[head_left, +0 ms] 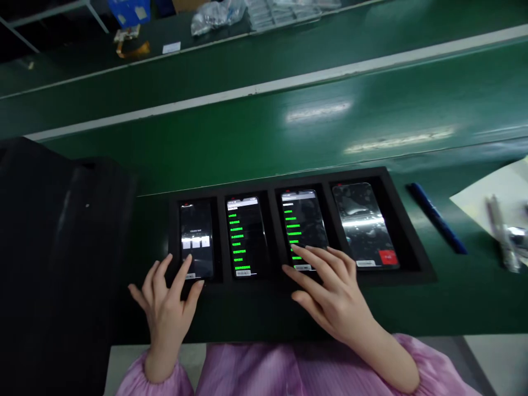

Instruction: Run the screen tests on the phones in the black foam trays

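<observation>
Left hand open, fingers fanned, gripping nothing; index fingertip rests at the bottom edge of the leftmost black smartphone, whose screen shows a short row of white tiles. Right hand likewise open and flat, nothing held, index fingertip on the lower part of the third black smartphone, its screen lit with a column of green lines. Between the two hands, untouched, lies the second black smartphone, showing the same green list. The fourth black smartphone lies just right of the right hand, glossy and mostly dark, with a red patch at its lower corner. The right hand is the nearer to it; the left hand is well apart from it. All four lie face up, each in its own pocket of a flat black tray, long axes parallel and running away from the person, bottom ends toward the hands. The tray sits on a glossy green bench. Farther right on the bench are a slim dark blue pen lying aslant and a white paper sheet with a blurred silvery tool on it. Left of the tray is a large black bulk, kind not discernible. Pink sleeves show at the lower edge.
</observation>
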Tool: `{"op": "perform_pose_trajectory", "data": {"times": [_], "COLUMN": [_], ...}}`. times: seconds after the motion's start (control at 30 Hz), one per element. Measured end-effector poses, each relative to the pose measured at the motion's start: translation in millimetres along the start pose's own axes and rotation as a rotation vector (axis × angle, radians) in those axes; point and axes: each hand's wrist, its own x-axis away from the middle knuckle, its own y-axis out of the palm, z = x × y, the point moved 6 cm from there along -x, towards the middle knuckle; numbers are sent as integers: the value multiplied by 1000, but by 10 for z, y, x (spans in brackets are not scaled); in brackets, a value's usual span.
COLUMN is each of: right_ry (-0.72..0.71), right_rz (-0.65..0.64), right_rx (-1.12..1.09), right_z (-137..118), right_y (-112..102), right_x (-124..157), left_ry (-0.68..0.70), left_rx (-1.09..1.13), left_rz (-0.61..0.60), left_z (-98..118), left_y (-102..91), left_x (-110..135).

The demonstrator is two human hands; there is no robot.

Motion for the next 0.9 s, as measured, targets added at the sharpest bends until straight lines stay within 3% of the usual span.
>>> {"op": "perform_pose_trajectory", "data": {"times": [0.2,0.4,0.5,0.9], "right_ry": [20,-15,-56,-115], "right_rz": [-68,67,76,73], "right_rx": [25,-45,-58,-112], "right_z": [-188,-222,-235,-279], "right_y": [277,128,80,198], "right_x": [-218,-213,-191,-194], "left_ry": [-5,-19,-17,-32], "left_rx": [-10,1,17,51], "left_rz": [-11,-25,-22,-40], "left_z": [14,-4,-15,-43], "left_y": [-17,18,24,27], "left_x": [-31,-14,-8,-2]}}
